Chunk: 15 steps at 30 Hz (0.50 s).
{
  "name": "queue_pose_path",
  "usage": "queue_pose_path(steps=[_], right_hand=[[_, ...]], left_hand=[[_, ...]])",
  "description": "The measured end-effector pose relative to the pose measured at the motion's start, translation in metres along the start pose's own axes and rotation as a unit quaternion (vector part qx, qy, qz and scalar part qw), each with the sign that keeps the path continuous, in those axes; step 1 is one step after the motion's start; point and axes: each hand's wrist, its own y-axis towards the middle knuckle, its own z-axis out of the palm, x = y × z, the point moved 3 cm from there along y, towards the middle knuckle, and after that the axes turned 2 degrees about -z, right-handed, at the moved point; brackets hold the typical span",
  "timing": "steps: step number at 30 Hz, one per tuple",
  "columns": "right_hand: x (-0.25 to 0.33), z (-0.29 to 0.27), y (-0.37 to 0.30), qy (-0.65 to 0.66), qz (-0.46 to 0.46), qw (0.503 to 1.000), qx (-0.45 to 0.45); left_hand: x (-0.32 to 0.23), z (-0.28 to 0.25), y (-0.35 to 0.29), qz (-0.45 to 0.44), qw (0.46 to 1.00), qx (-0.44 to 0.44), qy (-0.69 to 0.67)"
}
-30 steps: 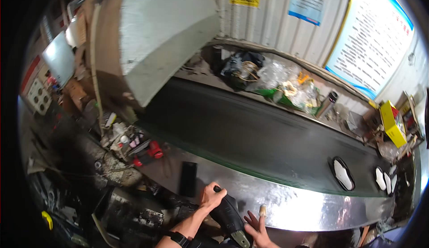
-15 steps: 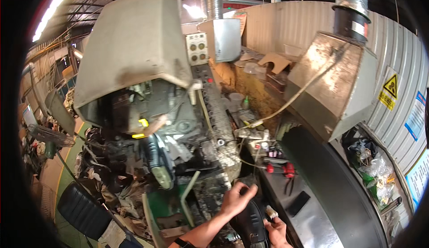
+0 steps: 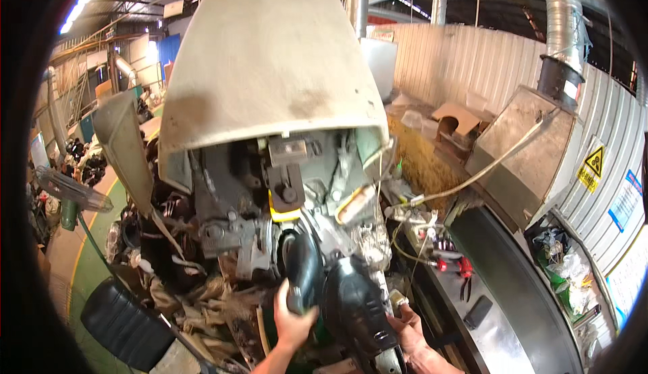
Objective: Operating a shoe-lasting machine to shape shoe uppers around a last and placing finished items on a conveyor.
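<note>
Two dark shoes are side by side in front of the machine. My left hand (image 3: 293, 317) is closed around the near end of the left black shoe (image 3: 305, 263), whose far end is at the machine's working parts (image 3: 287, 195) under the hood. Just to the right, a second black shoe (image 3: 354, 303) is tilted, with my right hand (image 3: 412, 333) closed at its right side. A small pale piece (image 3: 397, 298) shows at the right fingertips; its kind is unclear. The right palm side is hidden.
A large beige hood (image 3: 270, 57) overhangs the machine. To the right are a metal ledge with a red-handled tool (image 3: 455, 266) and a dark phone-like object (image 3: 478, 312), then a black conveyor belt (image 3: 513, 279). A black chair (image 3: 125, 323) stands at lower left.
My left hand has moved from above the right shoe to the shoe at the machine and closed on it. The right hand and its shoe have come up closer. My view has shifted toward the machine.
</note>
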Motion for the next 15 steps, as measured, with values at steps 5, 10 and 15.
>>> queue_pose_path(steps=[5, 10, 15], right_hand=[[-0.027, 0.053, 0.026, 0.027, 0.066, 0.997, 0.033], [-0.055, 0.08, 0.066, -0.045, 0.088, 0.994, 0.044], [-0.082, 0.1, 0.102, -0.03, 0.097, 0.994, 0.025]], left_hand=[[0.088, -0.055, -0.049, -0.07, 0.986, 0.145, 0.049], [0.002, -0.03, -0.02, -0.279, 0.865, 0.018, -0.418], [0.003, -0.026, 0.016, -0.364, 0.847, -0.037, -0.385]])
